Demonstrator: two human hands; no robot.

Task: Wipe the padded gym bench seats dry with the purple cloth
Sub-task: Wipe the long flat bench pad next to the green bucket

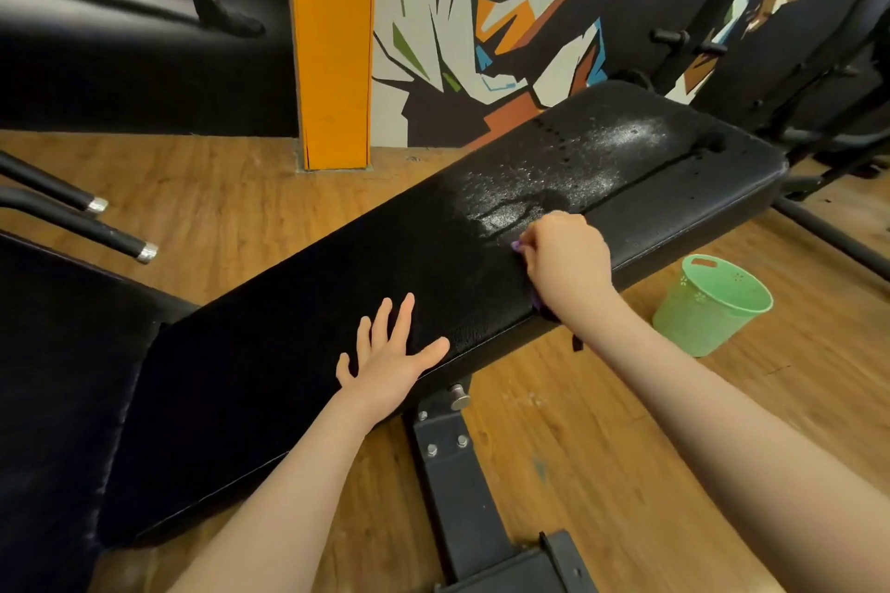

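bench pad: we see a long black padded bench pad [337, 303] running from 8 o'clock up to 2 o'clock across the view, on a black steel frame [452, 472] bolted below at 6 o'clock.
wet zone: droplets and a shiny film [554, 173] cover the far end toward 2 o'clock; the near half looks matte, no visible drops.
second pad: another black pad [53, 376] sits at 8 o'clock, just beside the near end of the main pad.
left hand: our left hand [390, 361] lies flat on the near edge of the pad, fingers straight and spread, thumb out toward 3 o'clock; it holds nothing.
right hand: our right hand [566, 255] is on the pad at about 3 o'clock of centre, fingers curled down and bunched over the cloth, at the near edge of the wet zone.
purple cloth: purple cloth [516, 247] is almost fully hidden under the right hand; slivers show at the fingertips and below the wrist, the lower one dark and at the pad's edge.
bucket: a green plastic bucket [708, 308] stands on the wood floor [602, 472] at 4 o'clock, near the pad's side, apart from it.
background: orange pillar [332, 39] at 12 o'clock, painted mural [505, 14] at 1 o'clock, two black bars with silver ends [120, 246] at 9 o'clock.
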